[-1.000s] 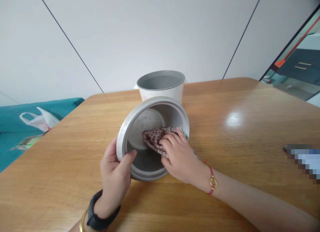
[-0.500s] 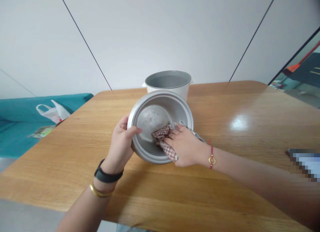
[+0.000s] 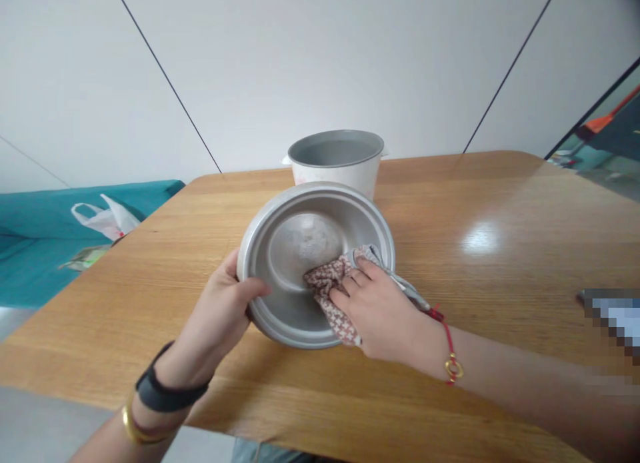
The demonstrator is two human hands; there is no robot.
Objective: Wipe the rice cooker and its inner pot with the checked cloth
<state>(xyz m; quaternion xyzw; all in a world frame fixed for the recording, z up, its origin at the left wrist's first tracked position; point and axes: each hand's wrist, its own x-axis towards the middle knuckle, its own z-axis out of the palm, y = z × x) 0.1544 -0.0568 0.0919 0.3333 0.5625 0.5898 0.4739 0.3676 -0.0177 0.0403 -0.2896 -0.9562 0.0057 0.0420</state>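
Observation:
A round silver metal pot (image 3: pixel 295 250), like a rice cooker's inner pot, is tilted with its inside facing me. My left hand (image 3: pixel 220 310) grips its left rim, thumb over the inner edge and fingers behind. In my right hand (image 3: pixel 383 310) is a bunched brown-and-white patterned cloth (image 3: pixel 333 283), pressed against the lower right of the pot's inner wall. A grey part of the cloth hangs out over the rim toward my wrist. Behind the pot stands a white rice cooker body (image 3: pixel 336 173) with a grey interior, its lower front hidden by the pot.
The wooden table (image 3: pixel 500 303) reaches back to a white wall (image 3: pixel 330 63). A dark-edged object (image 3: pixel 610 316), blurred out, lies at the right. To the left, a teal sofa (image 3: pixel 35 216) carries a white plastic bag (image 3: pixel 103 220).
The pot has come nearer to me and looks larger, with both hands still on it. My left forearm has shifted left and down; the cloth remains against the inner wall.

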